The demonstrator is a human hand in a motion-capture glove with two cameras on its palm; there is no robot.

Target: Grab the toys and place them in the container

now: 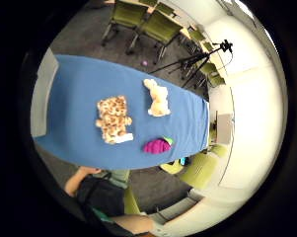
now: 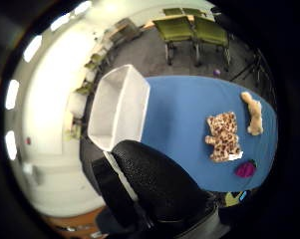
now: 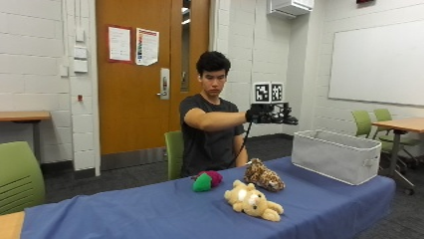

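Fingers: black gloved fingers fill the near edge of the thumb-side palm view, lying relaxed and straight enough, holding nothing; no toy is in them.
Right hand: right hand hangs high in the air at chest height in front of the seated person, well above the counter, between the toys and the container.
Container: grey fabric container stands upright at the counter's end, open side up; nothing shows inside it in the thumb-side view.
Leopard toy: spotted leopard toy lies near the middle of the counter, almost below the hand and a little toward 7 o'clock in the outside view. It looks like the nearest toy.
Leopard axis: in the little-finger-side view the leopard toy lies flat, long axis roughly across the counter's width, white tag end toward the person's edge.
Bear toy: cream bear toy lies on its back on the far side of the leopard from the person, long axis slanting, head toward 10 o'clock in the outside view.
Pink toy: pink and green toy rests near the person's edge, at 9 o'clock from the leopard, farthest from the container.
Coming move, as a judgement: straight descent onto the leopard, palm turned along its length.
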